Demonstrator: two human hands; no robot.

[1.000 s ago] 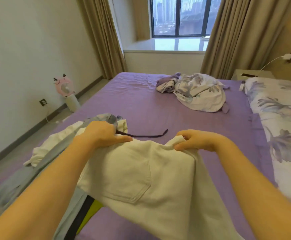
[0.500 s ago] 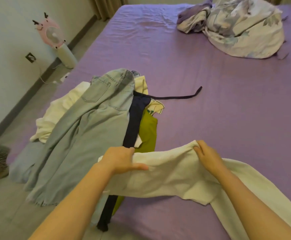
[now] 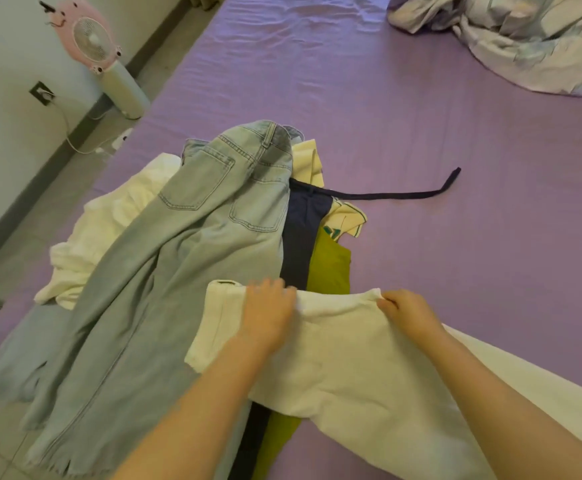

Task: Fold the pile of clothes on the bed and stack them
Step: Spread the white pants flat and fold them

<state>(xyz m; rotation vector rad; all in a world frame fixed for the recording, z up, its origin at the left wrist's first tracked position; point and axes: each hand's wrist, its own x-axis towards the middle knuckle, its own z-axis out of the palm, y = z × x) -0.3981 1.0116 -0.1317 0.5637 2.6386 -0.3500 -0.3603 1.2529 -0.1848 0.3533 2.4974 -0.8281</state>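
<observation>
White trousers lie across the near part of the purple bed, waistband away from me. My left hand grips the waistband near its left end, and my right hand pinches its right corner. To the left lies the pile: light blue jeans on top, a navy garment with a long strap, an olive-green piece, a cream top and a white garment. The trousers overlap the navy and green pieces.
A crumpled floral duvet sits at the far right of the bed. A pink fan on a white stand is on the floor by the left wall, with a cord to a socket. The jeans hang over the bed's left edge.
I have lowered the white trousers from a raised hold onto the bed, and my head has tilted down. Both hands have kept hold of the waistband, which now lies spread flatter.
</observation>
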